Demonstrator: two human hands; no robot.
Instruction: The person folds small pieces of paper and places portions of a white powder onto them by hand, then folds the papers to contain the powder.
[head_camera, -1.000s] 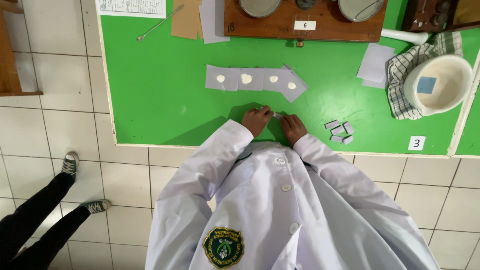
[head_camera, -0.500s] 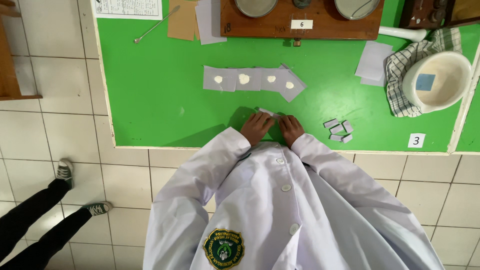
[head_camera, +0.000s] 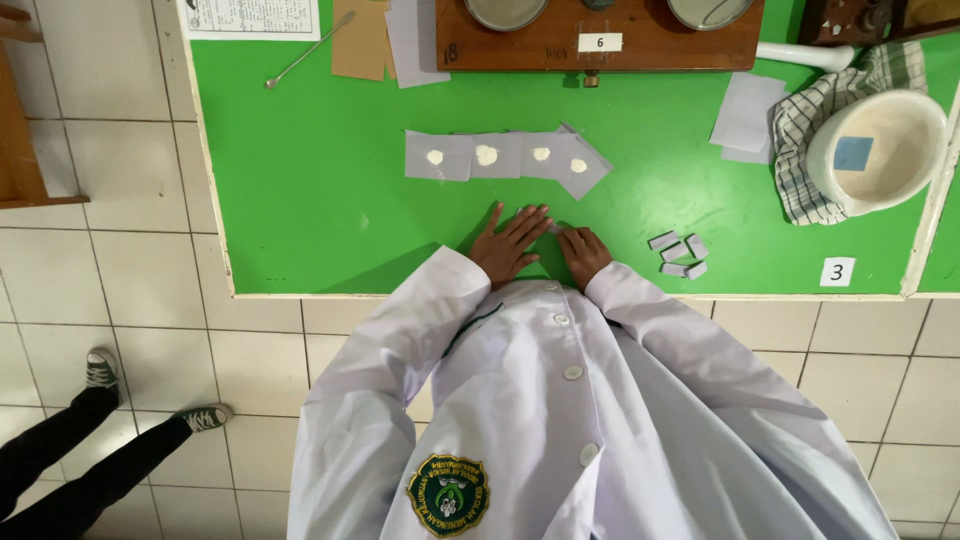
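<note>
Paper packet (head_camera: 553, 229), small and pale, lay on the green table (head_camera: 320, 200) between the two hands, mostly hidden, with only a sliver showing beside the fingertips. The left hand (head_camera: 508, 244) rested flat on the table with its fingers (head_camera: 520, 222) spread apart and stretched forward, their tips touching or just beside the packet; it gripped nothing. The right hand (head_camera: 583, 253) lay just beside it, knuckles up and fingers curled together, pressing down at the packet's edge; whether those fingers pinched the paper could not be told. Both wrists came out of white coat sleeves (head_camera: 640, 310). Just beyond the fingertips sat a row of grey paper squares (head_camera: 505, 157), overlapping edge to edge, each carrying a small heap of white powder (head_camera: 486, 154). Near the right hand's outer side lay a cluster of folded packets (head_camera: 679, 255), touching one another but apart from the hand. Farther out past the fingers on that side stood a white mortar (head_camera: 880, 150) on a checked cloth (head_camera: 810, 130), with a white pestle (head_camera: 805, 55) beyond it and loose paper sheets (head_camera: 745, 115) close by. Well beyond the fingertips stood a wooden balance base (head_camera: 600, 45), and far off to the left hand's side lay a slim metal spatula (head_camera: 308, 50). On the tiled floor another person's dark trouser legs and sneakers (head_camera: 150, 400) showed.
</note>
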